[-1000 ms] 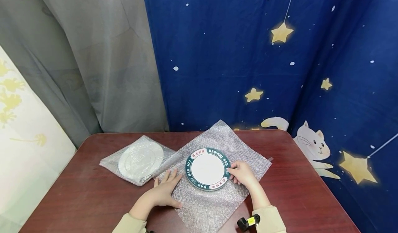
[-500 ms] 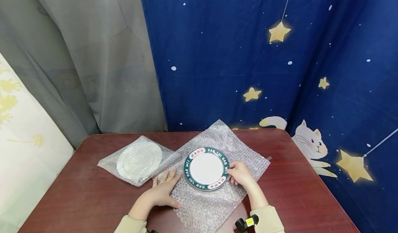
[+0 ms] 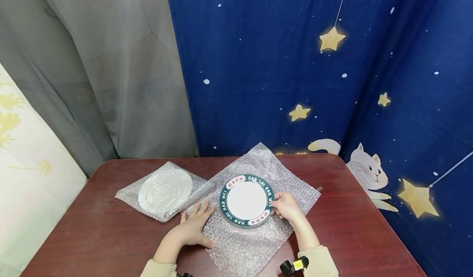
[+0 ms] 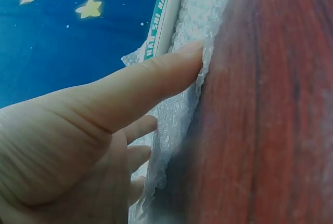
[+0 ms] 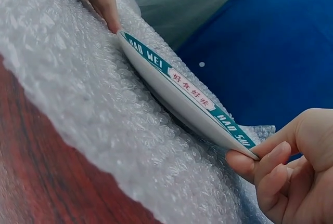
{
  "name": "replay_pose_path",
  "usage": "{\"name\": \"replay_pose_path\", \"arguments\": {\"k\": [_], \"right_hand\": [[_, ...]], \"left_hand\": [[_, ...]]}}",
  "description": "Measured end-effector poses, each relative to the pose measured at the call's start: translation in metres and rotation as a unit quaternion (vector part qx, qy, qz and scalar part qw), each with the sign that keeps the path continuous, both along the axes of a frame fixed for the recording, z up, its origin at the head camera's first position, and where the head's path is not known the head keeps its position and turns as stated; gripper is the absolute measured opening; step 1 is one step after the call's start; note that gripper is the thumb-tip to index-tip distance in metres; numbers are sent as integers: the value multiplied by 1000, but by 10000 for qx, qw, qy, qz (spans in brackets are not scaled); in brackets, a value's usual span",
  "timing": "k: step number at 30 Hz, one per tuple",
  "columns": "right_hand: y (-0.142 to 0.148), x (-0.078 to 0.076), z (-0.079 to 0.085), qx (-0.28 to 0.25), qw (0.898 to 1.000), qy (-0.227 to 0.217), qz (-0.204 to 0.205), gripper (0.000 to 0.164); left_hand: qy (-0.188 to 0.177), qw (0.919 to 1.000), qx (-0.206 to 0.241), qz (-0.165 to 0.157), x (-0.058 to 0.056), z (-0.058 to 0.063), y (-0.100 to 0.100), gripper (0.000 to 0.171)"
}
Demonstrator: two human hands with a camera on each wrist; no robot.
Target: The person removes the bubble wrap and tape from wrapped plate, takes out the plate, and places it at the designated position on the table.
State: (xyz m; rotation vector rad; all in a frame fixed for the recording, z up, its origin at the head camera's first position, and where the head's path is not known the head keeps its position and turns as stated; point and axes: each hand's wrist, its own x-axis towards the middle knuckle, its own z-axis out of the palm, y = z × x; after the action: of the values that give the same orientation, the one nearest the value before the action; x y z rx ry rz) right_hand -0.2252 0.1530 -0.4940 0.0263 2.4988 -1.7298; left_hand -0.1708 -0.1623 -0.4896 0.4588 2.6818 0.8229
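A white plate point(image 3: 246, 200) with a green lettered rim lies over a sheet of bubble wrap point(image 3: 240, 248). At the plate's right edge my right hand point(image 3: 287, 208) pinches the rim between thumb and fingers, as the right wrist view shows along the plate's edge point(image 5: 192, 104). My left hand point(image 3: 194, 227) rests with spread fingers on the left edge of the bubble wrap, just left of the plate. In the left wrist view its thumb point(image 4: 151, 78) lies straight along the wrap's border.
Another plate wrapped in bubble wrap point(image 3: 165, 191) lies to the left, its corner close to the sheet under the unwrapped plate. The dark red table point(image 3: 354, 236) ends at a blue star-patterned curtain point(image 3: 258, 63) and a grey curtain point(image 3: 148, 84).
The head view shifts slightly. The plate moves a little to the right on the bubble wrap, with the right hand still pinching its rim. My left hand stays in place.
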Motion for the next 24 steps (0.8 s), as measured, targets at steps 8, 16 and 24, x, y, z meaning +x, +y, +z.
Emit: {"name": "replay_pose_path", "arguments": {"k": [8, 16, 24], "right_hand": [[5, -2, -2, -197, 9995, -102, -210, 6], [13, -3, 0, -298, 9978, -219, -555, 11], [26, -6, 3, -481, 9945, -242, -902, 9]], "left_hand": [[-77, 9998, 198, 2, 0, -3, -1, 107], [-80, 9997, 235, -15, -1, -3, -3, 108], [-65, 9995, 301, -20, -2, -2, -5, 107]]}}
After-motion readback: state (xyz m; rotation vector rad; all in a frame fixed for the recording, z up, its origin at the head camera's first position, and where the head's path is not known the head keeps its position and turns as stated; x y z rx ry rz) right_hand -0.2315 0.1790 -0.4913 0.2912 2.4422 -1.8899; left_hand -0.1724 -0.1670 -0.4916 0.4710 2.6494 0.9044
